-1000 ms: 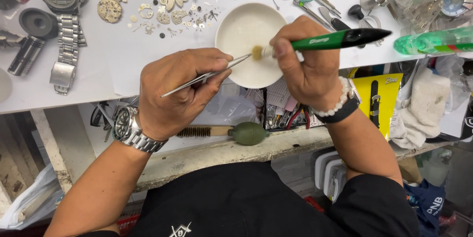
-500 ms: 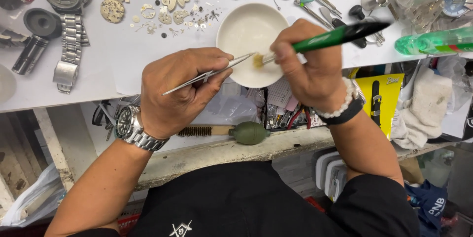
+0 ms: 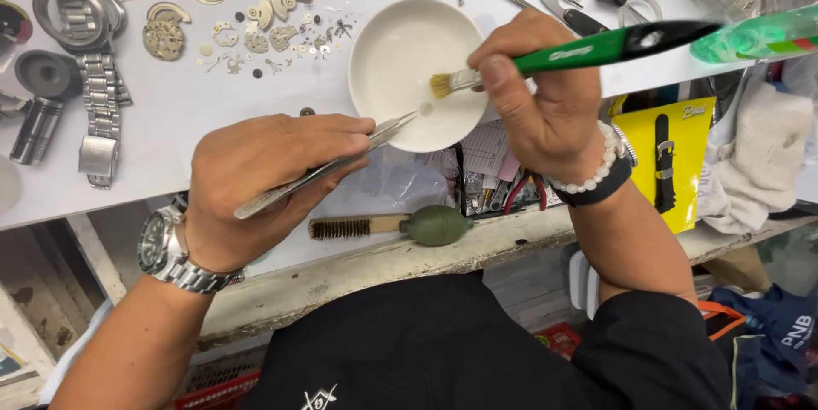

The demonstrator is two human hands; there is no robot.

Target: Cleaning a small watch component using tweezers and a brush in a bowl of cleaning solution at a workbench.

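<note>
the white bowl (image 3: pixel 400 52) sits mid-bench. the left hand (image 3: pixel 256 184) holds steel tweezers (image 3: pixel 328 167) whose tips reach over the bowl's near rim, pinching a tiny part. the right hand (image 3: pixel 545 95) holds a green-handled brush (image 3: pixel 588 50), bristles inside the bowl. loose watch parts (image 3: pixel 273 26) lie left of the bowl.

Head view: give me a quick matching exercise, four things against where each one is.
1. tweezers
2. brush
3. bowl
4. blower

a. on the ledge below the table
b. in the right hand
c. on the white table, between the hands
d. in the left hand

Pairs: 1-d, 2-b, 3-c, 4-a
</note>
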